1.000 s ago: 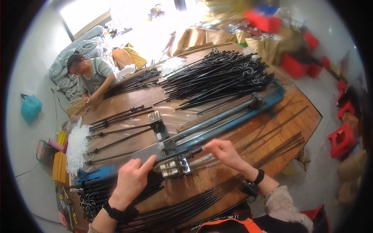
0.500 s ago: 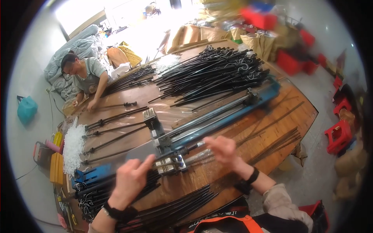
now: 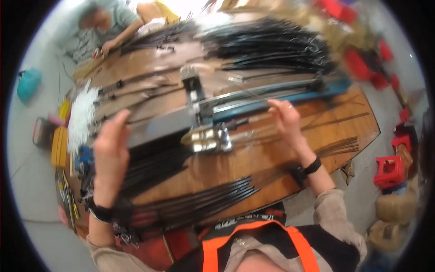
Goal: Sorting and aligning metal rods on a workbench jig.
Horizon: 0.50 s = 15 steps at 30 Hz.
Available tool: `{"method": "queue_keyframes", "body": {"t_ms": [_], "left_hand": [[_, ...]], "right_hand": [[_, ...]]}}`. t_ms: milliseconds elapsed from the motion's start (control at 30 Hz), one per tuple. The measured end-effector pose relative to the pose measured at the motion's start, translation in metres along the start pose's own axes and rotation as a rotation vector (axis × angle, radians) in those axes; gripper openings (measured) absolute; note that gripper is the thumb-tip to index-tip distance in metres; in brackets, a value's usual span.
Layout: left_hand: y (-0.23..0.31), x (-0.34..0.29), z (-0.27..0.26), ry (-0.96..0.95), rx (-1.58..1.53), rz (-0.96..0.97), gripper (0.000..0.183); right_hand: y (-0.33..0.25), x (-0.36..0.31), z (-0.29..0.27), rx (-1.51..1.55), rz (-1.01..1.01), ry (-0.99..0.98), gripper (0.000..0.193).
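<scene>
My right hand (image 3: 287, 120) is raised over the right part of the bench, its fingers pinched at the end of a thin dark rod (image 3: 251, 93) that slants up and left. My left hand (image 3: 111, 143) is up over the left side, near the end of the grey metal plate (image 3: 163, 124). Motion smears its fingers, so whether it holds anything is unclear. Between the hands is a clamp-like metal fixture (image 3: 206, 139) with a short black rod piece on it. Behind it runs a long blue rail (image 3: 290, 99) with a bright metal bar.
A big pile of black rods (image 3: 272, 45) covers the back of the wooden table (image 3: 217, 165). More black rods (image 3: 213, 195) lie along the near edge. White plastic pieces (image 3: 82, 118) are heaped at left. A co-worker (image 3: 115, 25) sits at the far left. Red stools (image 3: 389, 172) stand at right.
My left hand has left the fixture and moved left and up. My right hand has risen away from it to the right. The view has tilted, and the co-worker appears higher.
</scene>
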State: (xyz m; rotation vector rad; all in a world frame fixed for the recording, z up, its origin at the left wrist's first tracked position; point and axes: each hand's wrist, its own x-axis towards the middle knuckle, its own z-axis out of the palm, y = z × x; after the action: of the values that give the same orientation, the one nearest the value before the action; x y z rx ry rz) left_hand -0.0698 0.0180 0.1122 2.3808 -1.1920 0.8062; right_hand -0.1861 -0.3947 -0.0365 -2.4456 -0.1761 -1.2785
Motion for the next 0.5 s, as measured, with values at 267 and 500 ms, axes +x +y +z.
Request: {"method": "queue_keyframes", "body": {"t_ms": [267, 500], "left_hand": [[-0.027, -0.014, -0.034, 0.056, -0.009, -0.293, 0.021], [-0.037, -0.065, -0.043, 0.001, 0.011, -0.4, 0.021]], "right_hand": [[-0.066, 0.079, 0.086, 0.729, 0.392, -0.423, 0.022], [-0.084, 0.107, 0.149, 0.483, -0.123, -0.372, 0.022]]}}
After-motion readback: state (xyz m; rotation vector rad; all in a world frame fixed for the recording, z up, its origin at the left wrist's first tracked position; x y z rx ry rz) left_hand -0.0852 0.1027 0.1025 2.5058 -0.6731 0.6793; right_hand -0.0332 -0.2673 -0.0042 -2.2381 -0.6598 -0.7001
